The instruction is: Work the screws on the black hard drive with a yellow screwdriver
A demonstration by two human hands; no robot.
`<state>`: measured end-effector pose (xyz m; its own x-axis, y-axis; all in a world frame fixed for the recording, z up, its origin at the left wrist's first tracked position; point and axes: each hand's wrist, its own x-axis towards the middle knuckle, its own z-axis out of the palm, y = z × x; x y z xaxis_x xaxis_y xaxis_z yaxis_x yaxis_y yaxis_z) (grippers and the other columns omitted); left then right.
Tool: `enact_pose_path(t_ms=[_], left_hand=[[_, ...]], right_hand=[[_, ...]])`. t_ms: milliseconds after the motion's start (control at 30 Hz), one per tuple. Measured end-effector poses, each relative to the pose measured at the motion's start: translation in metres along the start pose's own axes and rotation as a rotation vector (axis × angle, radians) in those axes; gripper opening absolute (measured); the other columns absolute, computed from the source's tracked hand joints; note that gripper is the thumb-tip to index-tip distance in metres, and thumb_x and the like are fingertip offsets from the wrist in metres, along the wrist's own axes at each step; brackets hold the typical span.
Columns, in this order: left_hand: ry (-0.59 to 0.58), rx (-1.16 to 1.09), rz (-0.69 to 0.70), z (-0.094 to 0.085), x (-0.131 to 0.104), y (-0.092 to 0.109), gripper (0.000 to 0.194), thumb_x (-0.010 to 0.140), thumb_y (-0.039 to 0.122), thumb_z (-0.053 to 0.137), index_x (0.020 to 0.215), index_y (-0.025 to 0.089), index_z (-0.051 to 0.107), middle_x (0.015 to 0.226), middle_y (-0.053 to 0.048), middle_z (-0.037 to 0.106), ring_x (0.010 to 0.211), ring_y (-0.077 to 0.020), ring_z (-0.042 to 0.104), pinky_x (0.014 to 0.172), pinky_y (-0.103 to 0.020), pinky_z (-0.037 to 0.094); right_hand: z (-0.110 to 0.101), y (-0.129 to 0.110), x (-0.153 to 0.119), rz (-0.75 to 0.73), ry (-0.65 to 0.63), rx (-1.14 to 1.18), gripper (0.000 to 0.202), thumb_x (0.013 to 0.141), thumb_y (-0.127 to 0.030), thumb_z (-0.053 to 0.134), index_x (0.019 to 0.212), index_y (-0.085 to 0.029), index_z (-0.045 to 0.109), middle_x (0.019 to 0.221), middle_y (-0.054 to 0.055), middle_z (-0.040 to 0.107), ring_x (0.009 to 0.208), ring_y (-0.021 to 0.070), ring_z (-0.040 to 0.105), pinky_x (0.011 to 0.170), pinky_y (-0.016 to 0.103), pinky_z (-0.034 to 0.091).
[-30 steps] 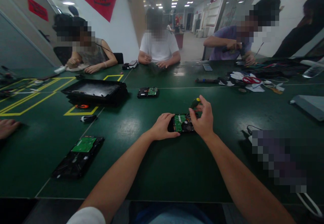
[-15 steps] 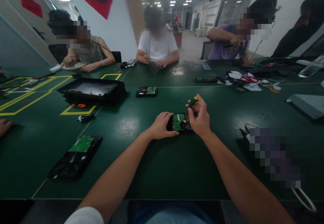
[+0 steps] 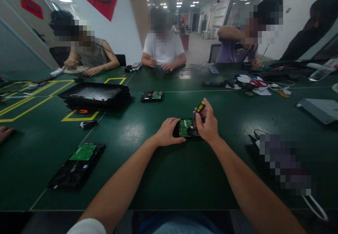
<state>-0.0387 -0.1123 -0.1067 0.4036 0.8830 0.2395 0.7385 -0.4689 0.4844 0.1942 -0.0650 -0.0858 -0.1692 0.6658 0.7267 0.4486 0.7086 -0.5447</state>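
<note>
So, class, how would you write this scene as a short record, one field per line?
Left hand: gripping the left end of a green-boarded hard drive
Right hand: holding a dark-and-yellow tool, probably a screwdriver, at that drive's right end; tip hidden
Other drives: near-left drive; farther-back drive
Back left: black tray stack
Surface: dark green table

Hard drive [image 3: 186, 128] on the table [image 3: 161, 177] — second drive [image 3: 75, 166] front left, third drive [image 3: 152, 96] behind and left.
</note>
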Motion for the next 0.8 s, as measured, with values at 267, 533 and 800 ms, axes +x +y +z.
enact_pose_path(t_ms=[267, 533, 800], left_hand=[[0.002, 0.004, -0.009, 0.0004, 0.0003, -0.0003, 0.105, 0.072, 0.072, 0.075, 0.154, 0.015, 0.042, 0.147, -0.020, 0.051, 0.139, -0.0373, 0.045, 0.118, -0.054, 0.037], [-0.001, -0.005, -0.016, 0.0001, 0.0001, 0.0002, 0.107, 0.072, 0.070, 0.076, 0.156, 0.016, 0.040, 0.150, -0.020, 0.049, 0.140, -0.0381, 0.044, 0.119, -0.056, 0.036], [-0.028, -0.002, 0.054, -0.0035, 0.0007, 0.0033, 0.091, 0.076, 0.063, 0.075, 0.154, 0.028, 0.045, 0.149, -0.013, 0.052, 0.138, -0.0356, 0.046, 0.119, -0.057, 0.031]], right_hand=[[0.0005, 0.0016, -0.0011, -0.006, 0.042, -0.045, 0.071, 0.098, -0.035, 0.063, 0.160, -0.032, 0.029, 0.136, 0.011, 0.064, 0.094, 0.0241, 0.071, 0.088, 0.049, 0.062], [0.0000, 0.0003, 0.0002, 0.004, 0.002, -0.002, 0.070, 0.101, -0.031, 0.055, 0.163, -0.032, 0.022, 0.146, 0.012, 0.057, 0.105, 0.0256, 0.070, 0.094, 0.051, 0.061], [-0.0005, 0.0007, 0.0014, -0.010, 0.032, -0.037, 0.066, 0.098, -0.035, 0.061, 0.157, -0.030, 0.032, 0.134, 0.012, 0.063, 0.090, 0.0238, 0.072, 0.086, 0.049, 0.064]])
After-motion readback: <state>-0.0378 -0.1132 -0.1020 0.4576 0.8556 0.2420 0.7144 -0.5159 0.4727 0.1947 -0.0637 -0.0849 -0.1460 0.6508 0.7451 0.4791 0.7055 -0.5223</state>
